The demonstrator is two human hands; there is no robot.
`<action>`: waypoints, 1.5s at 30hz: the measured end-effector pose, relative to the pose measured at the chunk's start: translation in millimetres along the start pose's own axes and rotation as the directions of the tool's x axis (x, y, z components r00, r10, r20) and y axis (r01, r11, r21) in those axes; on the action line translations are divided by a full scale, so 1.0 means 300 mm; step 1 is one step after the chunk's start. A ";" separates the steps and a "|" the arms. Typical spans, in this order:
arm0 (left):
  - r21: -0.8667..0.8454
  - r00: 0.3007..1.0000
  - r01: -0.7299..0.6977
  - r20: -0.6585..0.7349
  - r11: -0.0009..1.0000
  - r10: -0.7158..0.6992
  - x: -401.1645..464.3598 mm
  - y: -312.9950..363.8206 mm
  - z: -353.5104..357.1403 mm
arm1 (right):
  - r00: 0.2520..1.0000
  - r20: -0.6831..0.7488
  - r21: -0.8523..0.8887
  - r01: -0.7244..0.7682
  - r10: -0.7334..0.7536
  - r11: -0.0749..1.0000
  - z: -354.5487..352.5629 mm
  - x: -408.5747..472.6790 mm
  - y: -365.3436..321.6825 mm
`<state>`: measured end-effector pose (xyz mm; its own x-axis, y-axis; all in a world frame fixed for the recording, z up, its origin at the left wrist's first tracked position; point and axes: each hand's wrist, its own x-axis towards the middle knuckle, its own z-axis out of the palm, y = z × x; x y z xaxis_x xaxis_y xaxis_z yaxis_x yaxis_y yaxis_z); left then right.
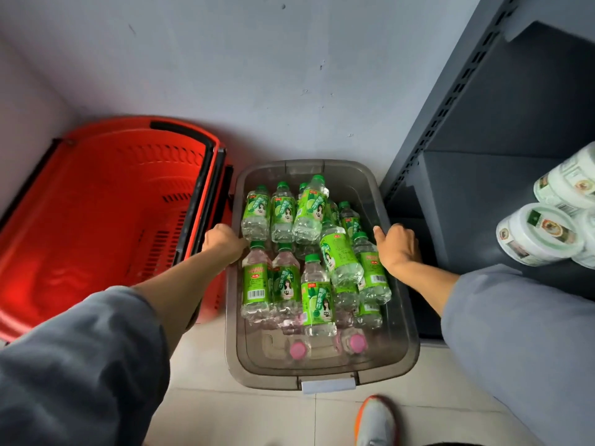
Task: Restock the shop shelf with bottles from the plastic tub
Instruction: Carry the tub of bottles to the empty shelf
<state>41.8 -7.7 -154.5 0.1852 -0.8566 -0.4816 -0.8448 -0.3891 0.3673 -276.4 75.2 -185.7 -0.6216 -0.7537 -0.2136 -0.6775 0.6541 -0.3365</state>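
Observation:
A smoky clear plastic tub (322, 370) stands on the tiled floor in front of me. Inside lie several clear bottles with green labels and green caps (283, 214), and two pink-capped bottles (297, 350) near the front. My left hand (223, 243) grips the tub's left rim, its fingers curled over the edge. On the right rim my right hand (397, 247) holds on, thumb on top. The dark grey shop shelf (483, 194) rises at the right, next to the tub.
A red shopping basket (106, 207) sits close against the tub's left side. White round tubs (541, 233) are stacked on the shelf at the far right. The wall is right behind the tub. My shoe (375, 420) is on the floor in front of it.

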 end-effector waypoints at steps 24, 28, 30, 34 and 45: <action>-0.196 0.992 0.009 -0.125 0.981 -0.034 -0.454 -0.062 -0.330 | 0.998 -0.038 0.058 0.046 -0.044 0.997 -0.438 -0.443 -0.021; -0.168 0.990 -0.037 -0.139 0.985 0.014 -0.554 -0.011 -0.450 | 0.998 -0.057 0.102 0.007 -0.001 0.995 -0.542 -0.532 -0.029; -0.154 0.989 -0.059 -0.142 0.986 0.037 -0.608 -0.009 -0.506 | 0.998 -0.062 0.113 -0.012 0.019 0.993 -0.585 -0.590 -0.036; -0.146 0.994 -0.058 -0.102 0.988 0.043 -0.715 -0.010 -0.569 | 0.997 -0.045 0.105 -0.063 0.068 0.992 -0.676 -0.702 -0.022; -0.095 0.999 -0.051 -0.022 0.994 0.049 -0.952 -0.001 -0.569 | 0.996 -0.024 0.085 -0.086 0.089 0.993 -0.806 -0.906 0.127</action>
<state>74.7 179.1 118.9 0.1544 -0.8820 -0.4453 -0.8017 -0.3752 0.4652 -228.4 320.5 81.4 -0.6885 -0.6909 -0.2206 -0.5852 0.7089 -0.3937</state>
